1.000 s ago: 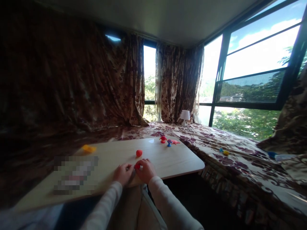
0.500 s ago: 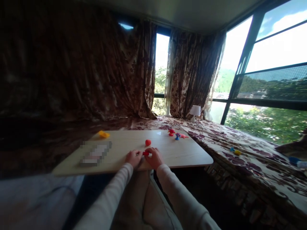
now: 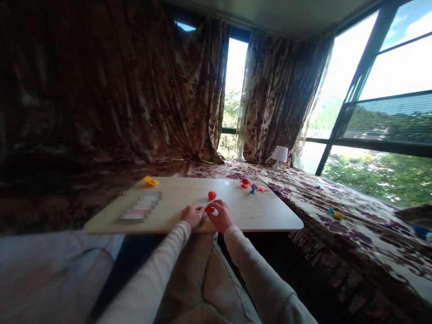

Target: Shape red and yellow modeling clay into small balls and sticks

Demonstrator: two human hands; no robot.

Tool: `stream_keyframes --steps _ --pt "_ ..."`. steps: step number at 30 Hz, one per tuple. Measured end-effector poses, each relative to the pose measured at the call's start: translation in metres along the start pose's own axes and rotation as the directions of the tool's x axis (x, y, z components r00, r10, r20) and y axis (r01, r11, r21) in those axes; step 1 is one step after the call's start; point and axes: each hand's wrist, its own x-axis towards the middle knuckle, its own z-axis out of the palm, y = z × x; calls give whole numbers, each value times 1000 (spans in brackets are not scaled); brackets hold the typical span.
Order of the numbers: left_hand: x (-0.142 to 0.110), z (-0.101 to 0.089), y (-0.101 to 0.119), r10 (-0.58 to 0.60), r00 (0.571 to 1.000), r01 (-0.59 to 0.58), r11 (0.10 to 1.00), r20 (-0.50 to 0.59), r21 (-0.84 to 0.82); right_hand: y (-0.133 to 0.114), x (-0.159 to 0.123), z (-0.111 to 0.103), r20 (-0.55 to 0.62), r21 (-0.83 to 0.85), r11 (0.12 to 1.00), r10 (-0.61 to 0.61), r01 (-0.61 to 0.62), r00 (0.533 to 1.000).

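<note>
Both my hands rest at the near edge of a light wooden board [image 3: 168, 216]. My left hand [image 3: 192, 215] and my right hand [image 3: 221, 217] meet fingertip to fingertip, pinching a small red lump [image 3: 209, 209] between them. Just beyond it a red ball [image 3: 212, 195] lies on the board. At the board's far right stand small red and blue figures [image 3: 251, 186]. A yellow piece [image 3: 151, 181] lies at the far left corner.
A blurred flat item [image 3: 140, 207] lies on the board's left half. Patterned bedding [image 3: 337, 234] stretches to the right with small yellow and blue pieces [image 3: 335, 214] on it. A little white lamp [image 3: 279, 156] stands by the curtains and window.
The view has swung a little to the left and down. My hands stay together on the red lump at the board's near edge.
</note>
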Motion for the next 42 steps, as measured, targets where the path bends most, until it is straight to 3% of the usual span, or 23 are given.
stream_keyframes --steps 8,15,30,42 --pt "-2 -1 3 30 999 -30 999 30 14 1 0 0 2 7 999 -38 38 999" --pt "-5 -4 8 28 999 -33 990 41 139 -1 0 -1 2 5 999 -38 38 999" --pt "-5 -5 7 62 998 -63 996 24 65 -9 -2 -5 48 -39 997 -60 62 997" --pt "-3 -2 5 79 995 -86 989 63 124 -10 -3 -3 71 -66 991 -108 112 992"
